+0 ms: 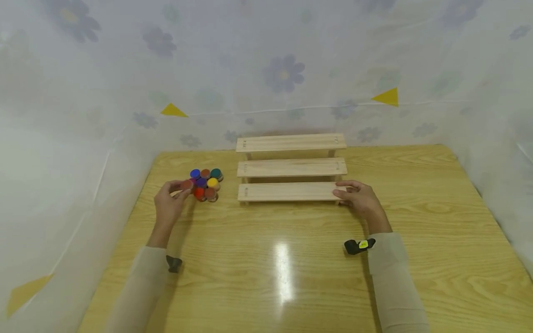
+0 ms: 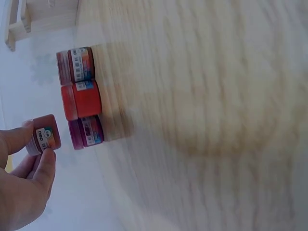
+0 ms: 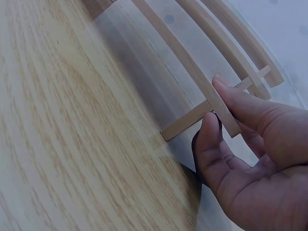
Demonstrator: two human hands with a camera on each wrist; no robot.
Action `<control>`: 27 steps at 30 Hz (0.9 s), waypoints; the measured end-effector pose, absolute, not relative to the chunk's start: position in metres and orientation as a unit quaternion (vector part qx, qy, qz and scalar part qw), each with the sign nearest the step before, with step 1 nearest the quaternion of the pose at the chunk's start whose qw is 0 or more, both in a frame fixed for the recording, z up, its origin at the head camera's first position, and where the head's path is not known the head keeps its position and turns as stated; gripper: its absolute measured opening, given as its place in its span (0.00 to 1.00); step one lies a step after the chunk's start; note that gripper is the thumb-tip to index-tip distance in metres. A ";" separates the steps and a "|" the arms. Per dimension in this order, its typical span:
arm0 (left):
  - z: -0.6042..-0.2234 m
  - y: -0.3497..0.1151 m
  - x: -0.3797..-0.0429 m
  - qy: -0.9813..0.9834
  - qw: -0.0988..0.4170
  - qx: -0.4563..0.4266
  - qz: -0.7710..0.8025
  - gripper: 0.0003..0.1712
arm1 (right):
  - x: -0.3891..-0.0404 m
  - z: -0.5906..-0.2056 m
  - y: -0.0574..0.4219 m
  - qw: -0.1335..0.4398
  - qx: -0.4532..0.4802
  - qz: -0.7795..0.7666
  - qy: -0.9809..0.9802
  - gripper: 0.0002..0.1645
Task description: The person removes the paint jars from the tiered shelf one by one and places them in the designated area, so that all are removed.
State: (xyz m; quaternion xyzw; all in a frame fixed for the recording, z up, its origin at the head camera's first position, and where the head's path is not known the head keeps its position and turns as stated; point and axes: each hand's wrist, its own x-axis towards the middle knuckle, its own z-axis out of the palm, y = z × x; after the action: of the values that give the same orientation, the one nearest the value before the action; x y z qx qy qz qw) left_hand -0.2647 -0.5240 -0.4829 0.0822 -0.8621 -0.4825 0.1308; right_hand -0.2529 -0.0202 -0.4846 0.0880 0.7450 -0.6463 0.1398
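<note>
My left hand (image 1: 168, 203) pinches a small brown paint jar (image 2: 46, 137) between thumb and fingers, tilted and lifted off the table at the left edge of a cluster of similar jars. Among these are a red jar (image 1: 200, 194), a yellow jar (image 1: 213, 183), a blue jar (image 1: 195, 174) and a green jar (image 1: 215, 173). A magenta jar (image 2: 86, 132) stands closest to the held one. To the right is a three-step wooden shelf (image 1: 287, 191). My right hand (image 1: 360, 199) grips the right end of its lowest board, thumb and fingers on opposite faces.
The wood-grain table (image 1: 316, 259) carries the shelf near its back edge, with the jars to the shelf's left. A flower-patterned curtain (image 1: 250, 69) surrounds the back and sides, with yellow triangles (image 1: 387, 97) on it. Black wrist cameras (image 1: 358, 246) sit at both cuffs.
</note>
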 end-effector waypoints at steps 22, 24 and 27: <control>-0.496 -0.536 -0.269 -0.881 0.097 0.121 -0.447 0.22 | -0.257 -0.496 -0.015 0.129 0.076 -0.637 0.756 0.36; -0.498 -0.536 -0.269 -0.886 0.098 0.122 -0.437 0.22 | -0.257 -0.496 -0.016 0.130 0.074 -0.639 0.754 0.36; -0.501 -0.538 -0.270 -0.889 0.097 0.123 -0.431 0.22 | -0.257 -0.497 -0.016 0.129 0.073 -0.641 0.753 0.35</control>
State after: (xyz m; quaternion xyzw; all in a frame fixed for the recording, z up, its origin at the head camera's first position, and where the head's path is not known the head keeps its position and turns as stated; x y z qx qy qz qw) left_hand -0.2702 -0.5378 -0.5013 0.1234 -0.8887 -0.4307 0.0971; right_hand -0.2566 -0.0163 -0.4965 0.0726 0.7527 -0.6414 0.1295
